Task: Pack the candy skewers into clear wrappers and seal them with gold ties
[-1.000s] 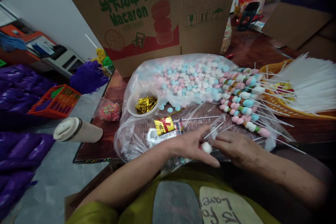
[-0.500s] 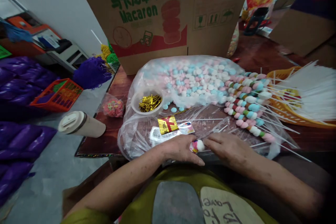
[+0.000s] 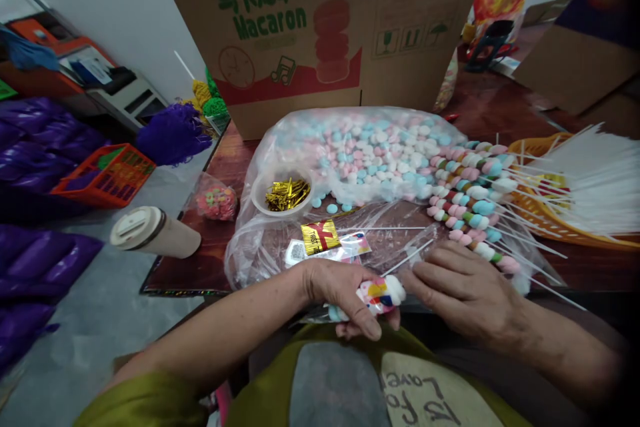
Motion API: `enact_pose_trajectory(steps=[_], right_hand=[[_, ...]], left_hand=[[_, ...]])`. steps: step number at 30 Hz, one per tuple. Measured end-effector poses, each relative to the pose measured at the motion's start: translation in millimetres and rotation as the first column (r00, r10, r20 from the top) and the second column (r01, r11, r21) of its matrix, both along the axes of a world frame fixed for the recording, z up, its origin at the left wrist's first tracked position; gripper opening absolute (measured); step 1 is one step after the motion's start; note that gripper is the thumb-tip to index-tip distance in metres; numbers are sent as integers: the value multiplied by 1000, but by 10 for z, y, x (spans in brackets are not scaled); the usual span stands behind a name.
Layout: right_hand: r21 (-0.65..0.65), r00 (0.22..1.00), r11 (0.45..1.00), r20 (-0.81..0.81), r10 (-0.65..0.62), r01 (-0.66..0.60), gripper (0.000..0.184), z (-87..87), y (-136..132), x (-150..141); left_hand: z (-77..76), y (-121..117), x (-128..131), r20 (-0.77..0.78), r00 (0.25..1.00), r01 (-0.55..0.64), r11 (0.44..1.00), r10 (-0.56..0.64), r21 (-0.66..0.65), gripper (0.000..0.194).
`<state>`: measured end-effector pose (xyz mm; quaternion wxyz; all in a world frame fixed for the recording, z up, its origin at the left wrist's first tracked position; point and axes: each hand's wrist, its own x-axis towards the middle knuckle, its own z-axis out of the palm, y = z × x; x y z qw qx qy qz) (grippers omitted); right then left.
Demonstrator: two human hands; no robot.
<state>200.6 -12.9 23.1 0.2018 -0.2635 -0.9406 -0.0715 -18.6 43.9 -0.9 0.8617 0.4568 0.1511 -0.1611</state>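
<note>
My left hand point(image 3: 345, 297) is closed around a marshmallow skewer point(image 3: 380, 293) in a clear, colour-printed wrapper, low over the table's front edge. A white marshmallow shows at its right end and a pale blue one at its left; the rest is under my fingers. My right hand point(image 3: 460, 287) is closed with bent fingers at the right end, seemingly pinching the wrapper's clear plastic; its fingertips are partly hidden. Just beyond my left hand lie a gold twist-tie packet point(image 3: 320, 237) and printed labels point(image 3: 295, 253). A bowl point(image 3: 260, 203) holds gold twist ties point(image 3: 287, 195).
A large clear bag of marshmallows point(image 3: 380, 153) stands before a cardboard box point(image 3: 300, 33). Several finished skewers point(image 3: 470, 207) are stacked at right, beside an orange basket point(image 3: 565, 230) of white sticks point(image 3: 600, 180). A cup point(image 3: 175, 237) and small candy bag point(image 3: 216, 202) sit left.
The wrapped skewer has been raised and turned so more of its printed wrapper shows. My left hand has rolled around it, and my right hand has shifted slightly right.
</note>
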Motion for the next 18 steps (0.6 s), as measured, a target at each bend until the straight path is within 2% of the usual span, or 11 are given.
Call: enact_pose_trajectory(steps=[3, 6, 8, 9, 10, 12, 14, 15, 16, 17, 18], right_hand=[[-41, 998, 998, 51, 38, -36, 20, -96, -19, -74], [-120, 998, 991, 26, 65, -62, 23, -190, 11, -115], [-158, 999, 987, 2, 32, -31, 25, -213, 41, -93], [-172, 1000, 985, 2, 0, 1, 26, -212, 54, -68], [-187, 999, 982, 12, -39, 40, 26, -207, 62, -37], [-219, 992, 967, 48, -119, 127, 28, -193, 66, 26], [-270, 982, 945, 45, -182, 187, 27, -185, 58, 69], [-300, 979, 932, 26, -204, 202, 25, -183, 53, 79], [-331, 977, 922, 2, -215, 204, 22, -184, 47, 81], [-357, 977, 914, -18, -214, 194, 20, -184, 41, 76], [-368, 978, 912, -28, -208, 183, 19, -184, 37, 68]], left_hand=[[-3, -35, 83, -62, 998, -13, 1000, 14, 7, 47], [21, -7, 127, -138, 990, -25, 994, 40, 106, 48], [55, 33, 119, -179, 982, -7, 949, 66, 316, 47], [77, 47, 105, -195, 976, 10, 879, 95, 476, 47], [102, 50, 88, -202, 970, 27, 765, 135, 643, 49], [154, 15, 57, -197, 947, 77, 418, 253, 905, 56], [193, -72, 45, -140, 926, 140, 26, 350, 990, 52], [203, -125, 47, -99, 927, 159, -139, 363, 978, 45], [206, -174, 54, -66, 933, 167, -263, 353, 950, 41], [203, -214, 61, -50, 940, 167, -330, 336, 929, 39], [196, -239, 66, -54, 942, 171, -334, 332, 927, 38]])
